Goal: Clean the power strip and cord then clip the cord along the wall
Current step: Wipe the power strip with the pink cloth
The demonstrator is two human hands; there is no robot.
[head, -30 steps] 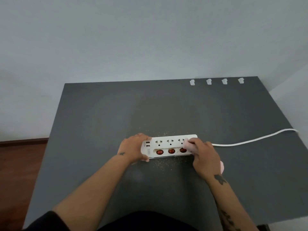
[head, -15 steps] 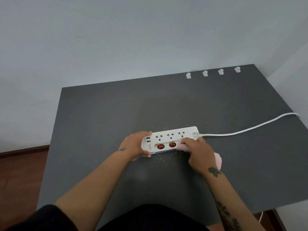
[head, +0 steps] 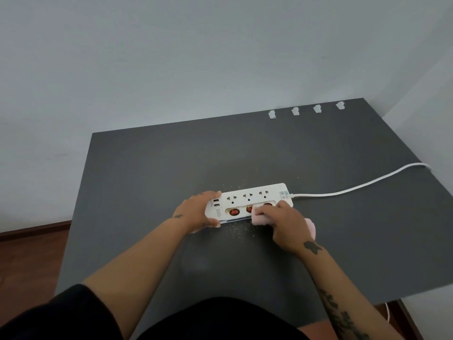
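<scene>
A white power strip (head: 247, 197) with three sockets, red switches and USB ports lies on the dark grey table (head: 147, 168). My left hand (head: 196, 212) grips its left end. My right hand (head: 284, 224) presses a pink cloth (head: 261, 220) against the strip's front right part, over the switches. The white cord (head: 355, 188) runs from the strip's right end to the table's right edge. Several white cord clips (head: 295, 111) sit in a row where the table's far edge meets the wall.
Fine crumbs (head: 236, 233) are scattered on the table in front of and behind the strip. A pale wall (head: 196, 57) stands behind the table, another on the right. Wooden floor (head: 24, 261) shows at the left.
My right hand with the cloth has slid leftward along the strip's front, now over the switches. The view has tilted slightly; my left hand still holds the left end.
</scene>
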